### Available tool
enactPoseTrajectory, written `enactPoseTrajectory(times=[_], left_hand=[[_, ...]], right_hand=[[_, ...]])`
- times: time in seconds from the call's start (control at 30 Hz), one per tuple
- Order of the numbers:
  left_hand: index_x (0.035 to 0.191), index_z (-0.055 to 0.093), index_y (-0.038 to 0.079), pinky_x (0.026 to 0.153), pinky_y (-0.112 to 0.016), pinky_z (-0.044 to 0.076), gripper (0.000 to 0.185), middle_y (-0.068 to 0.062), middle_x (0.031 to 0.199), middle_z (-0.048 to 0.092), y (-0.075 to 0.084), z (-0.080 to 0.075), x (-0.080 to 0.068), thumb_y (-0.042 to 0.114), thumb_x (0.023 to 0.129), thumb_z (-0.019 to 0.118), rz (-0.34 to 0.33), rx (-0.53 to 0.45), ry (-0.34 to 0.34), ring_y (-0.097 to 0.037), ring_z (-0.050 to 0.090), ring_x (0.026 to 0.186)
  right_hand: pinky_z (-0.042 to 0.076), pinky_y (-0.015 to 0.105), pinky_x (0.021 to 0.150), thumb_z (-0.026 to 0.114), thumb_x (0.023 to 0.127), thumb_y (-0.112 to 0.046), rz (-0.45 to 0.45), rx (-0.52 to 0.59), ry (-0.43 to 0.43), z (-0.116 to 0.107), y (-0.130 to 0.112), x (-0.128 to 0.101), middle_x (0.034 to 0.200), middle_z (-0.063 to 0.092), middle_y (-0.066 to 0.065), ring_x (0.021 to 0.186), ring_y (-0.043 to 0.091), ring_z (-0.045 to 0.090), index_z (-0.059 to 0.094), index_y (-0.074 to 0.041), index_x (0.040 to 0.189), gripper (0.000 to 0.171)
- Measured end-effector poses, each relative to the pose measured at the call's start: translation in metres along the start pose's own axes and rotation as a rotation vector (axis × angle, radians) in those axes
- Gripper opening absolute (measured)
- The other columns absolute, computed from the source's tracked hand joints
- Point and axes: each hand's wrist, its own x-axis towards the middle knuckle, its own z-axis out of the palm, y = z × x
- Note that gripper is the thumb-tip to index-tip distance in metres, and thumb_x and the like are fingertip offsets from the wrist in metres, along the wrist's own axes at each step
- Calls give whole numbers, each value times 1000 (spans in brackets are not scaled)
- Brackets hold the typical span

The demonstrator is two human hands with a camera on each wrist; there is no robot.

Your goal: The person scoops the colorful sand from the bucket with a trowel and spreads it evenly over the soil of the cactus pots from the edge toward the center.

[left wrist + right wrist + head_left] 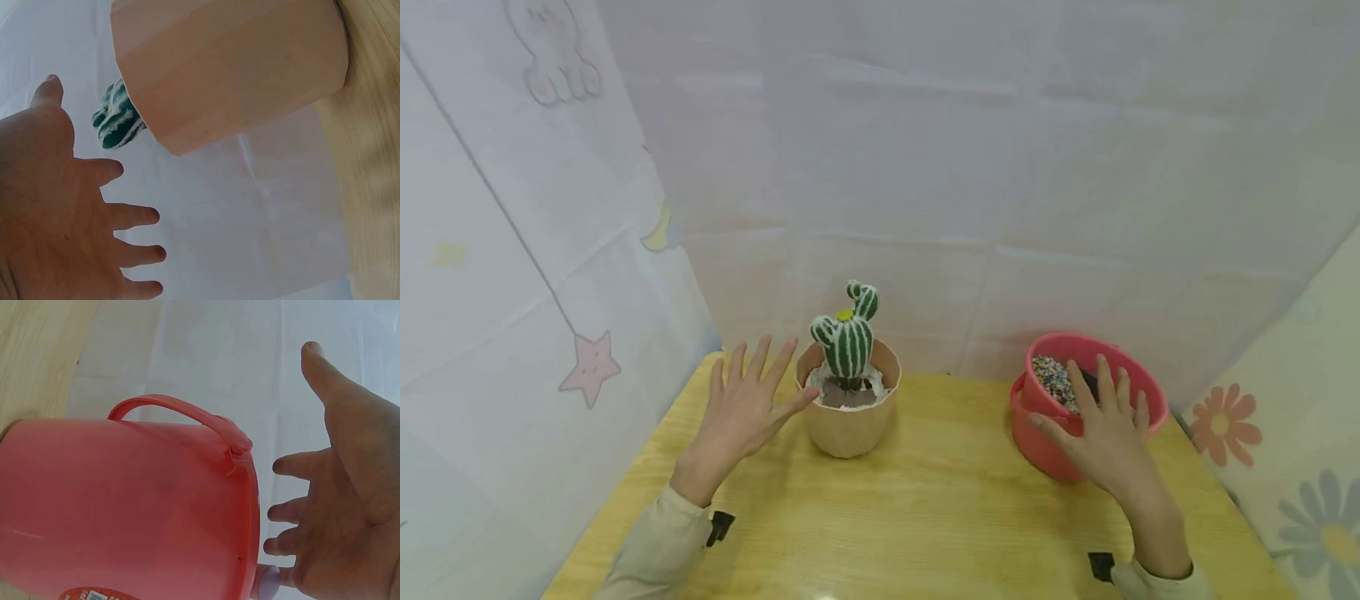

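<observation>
A green and white striped toy cactus point(850, 343) with a yellow flower stands in a beige faceted pot point(848, 432), in white and brown filling. My left hand point(741, 412) hovers at the pot's left side, fingers spread, holding nothing. In the left wrist view its palm faces the pot, apart from it. On the right stands a red plastic bucket point(1048, 450) with multicoloured gravel point(1055, 382) and a dark object point(1090, 383) inside. My right hand point(1108, 442), fingers spread and nothing held, overlaps the bucket's front in the head view; the right wrist view shows it just off the rim.
Both containers stand near the back of a light wooden table point(910, 517). Pale printed cloth point(880, 167) hangs behind it and at both sides. The bucket's handle point(178, 409) hangs down along its side. A pale lilac rounded piece point(269, 582) shows by the bucket's rim.
</observation>
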Motion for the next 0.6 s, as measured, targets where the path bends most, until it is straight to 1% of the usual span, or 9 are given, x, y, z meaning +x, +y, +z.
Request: enactPoseTrajectory(times=[0.1,0.17,0.3,0.4,0.47,0.6], left_hand=[[165,23,23,111,-72,5,92,-21,165,21,-2,0,1,79,94,39,3,-11,10,-51,12,147],[165,22,23,111,-72,6,92,-21,165,21,0,1,2,79,94,40,16,-16,20,-51,13,147],[165,22,24,111,-71,10,88,-19,164,24,8,0,4,75,96,43,39,-27,55,-49,16,147],[163,29,22,110,-70,17,82,-17,161,32,19,-4,2,70,99,45,35,-72,116,-48,24,144],[160,37,19,108,-69,21,76,-16,158,39,28,-7,-1,65,101,47,29,-122,173,-45,31,141],[152,51,16,104,-67,30,61,-10,148,51,47,-11,-5,54,104,51,43,-229,288,-39,43,135]], right_hand=[[-16,71,108,60,94,-66,-5,8,13,-2,-1,2,167,-13,19,146,52,-16,10,-11,165,103],[-15,71,108,61,95,-63,-5,25,30,-5,1,0,167,-10,21,147,52,-15,12,-10,165,101],[-6,75,108,62,98,-53,-24,59,90,-7,5,-5,164,6,30,147,55,-5,19,-5,163,92],[5,78,107,61,102,-45,-27,78,128,-8,10,-7,159,18,36,144,59,9,27,1,159,82],[14,77,106,61,103,-41,-39,85,154,-9,13,-7,155,26,37,141,59,20,33,5,156,76],[27,75,103,67,100,-35,-83,50,198,-12,20,-4,146,38,38,132,58,35,43,10,148,70]])
